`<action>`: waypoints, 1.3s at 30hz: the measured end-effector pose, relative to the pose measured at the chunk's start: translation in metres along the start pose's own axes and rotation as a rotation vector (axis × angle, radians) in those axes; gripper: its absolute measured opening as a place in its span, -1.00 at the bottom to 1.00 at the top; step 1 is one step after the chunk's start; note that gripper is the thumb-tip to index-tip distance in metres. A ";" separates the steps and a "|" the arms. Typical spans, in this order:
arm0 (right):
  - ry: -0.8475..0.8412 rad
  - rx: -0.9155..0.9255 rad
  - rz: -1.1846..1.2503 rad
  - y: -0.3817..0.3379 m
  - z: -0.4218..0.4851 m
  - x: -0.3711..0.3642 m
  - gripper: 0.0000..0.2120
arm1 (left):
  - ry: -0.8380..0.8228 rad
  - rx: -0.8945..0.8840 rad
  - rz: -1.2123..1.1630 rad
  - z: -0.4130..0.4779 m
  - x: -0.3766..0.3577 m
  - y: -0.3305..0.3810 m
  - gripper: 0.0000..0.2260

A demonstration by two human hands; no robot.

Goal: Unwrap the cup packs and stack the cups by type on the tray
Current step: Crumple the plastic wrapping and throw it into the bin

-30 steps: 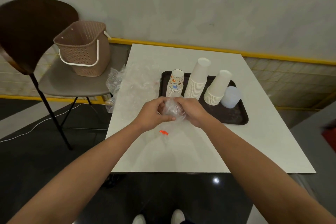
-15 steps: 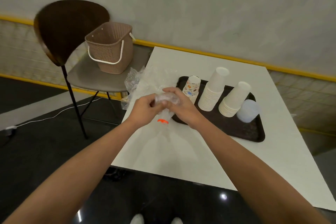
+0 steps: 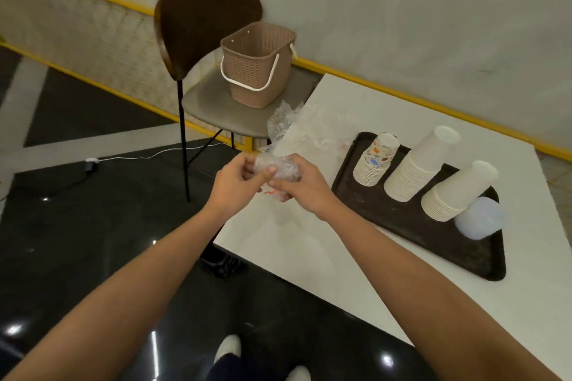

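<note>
A dark tray on the white table carries four upside-down stacks: printed paper cups, two stacks of white cups, and a short stack of clear plastic cups. My left hand and my right hand are together over the table's left edge, both closed on a crumpled ball of clear plastic wrap with a bit of orange on its underside. More loose clear wrap lies on the table's far left corner.
A dark-backed chair stands left of the table with a brown perforated basket on its seat. A white cable runs across the black glossy floor. A wall with a yellow strip is behind.
The view has swung left, so the table sits further right in frame. My hands stay together, squeezing the wrap into a tighter ball, now over the table's left edge.
</note>
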State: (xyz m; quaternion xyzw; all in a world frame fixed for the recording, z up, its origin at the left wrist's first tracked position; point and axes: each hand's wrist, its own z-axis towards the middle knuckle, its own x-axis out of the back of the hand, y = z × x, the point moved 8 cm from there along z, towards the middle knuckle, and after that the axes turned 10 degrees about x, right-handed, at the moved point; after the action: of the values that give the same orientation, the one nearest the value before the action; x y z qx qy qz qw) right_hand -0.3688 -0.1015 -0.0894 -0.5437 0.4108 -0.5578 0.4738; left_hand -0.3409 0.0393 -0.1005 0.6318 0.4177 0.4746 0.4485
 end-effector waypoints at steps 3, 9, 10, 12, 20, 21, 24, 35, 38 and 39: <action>-0.023 -0.034 -0.015 0.007 0.014 -0.023 -0.73 | 0.028 0.002 -0.037 0.003 0.024 -0.011 -0.65; -0.002 -0.109 -0.089 0.028 0.052 -0.069 -0.70 | -0.076 0.060 -0.023 0.036 0.062 -0.044 -0.79; -0.002 -0.120 -0.111 0.033 0.060 -0.078 -0.70 | -0.094 0.070 -0.013 0.046 0.070 -0.052 -0.79; 0.001 -0.162 -0.158 0.046 0.077 -0.097 -0.70 | -0.124 0.096 0.012 0.066 0.086 -0.068 -0.78; 0.184 -0.327 -0.170 0.120 0.126 -0.173 -0.59 | -0.217 0.260 0.100 0.140 0.130 -0.164 -0.77; 0.227 -0.348 -0.184 0.132 0.127 -0.182 -0.58 | -0.220 0.276 0.111 0.146 0.131 -0.177 -0.77; 0.345 -0.399 -0.151 0.166 0.117 -0.215 -0.52 | -0.223 0.295 0.200 0.159 0.131 -0.219 -0.83; 0.316 -0.530 -0.403 0.382 0.105 -0.272 -0.64 | -0.212 0.291 0.485 0.203 0.103 -0.422 -0.91; 0.284 -0.530 -0.457 0.437 0.106 -0.278 -0.65 | -0.219 0.260 0.546 0.215 0.083 -0.473 -0.92; 0.270 -0.527 -0.459 0.455 0.106 -0.280 -0.64 | -0.221 0.254 0.569 0.219 0.076 -0.488 -0.92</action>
State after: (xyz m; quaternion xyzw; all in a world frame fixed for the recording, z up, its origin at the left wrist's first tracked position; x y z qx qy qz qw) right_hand -0.2369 0.0807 -0.5854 -0.6464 0.4665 -0.5914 0.1216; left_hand -0.1625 0.1962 -0.5856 0.8217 0.2290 0.4535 0.2583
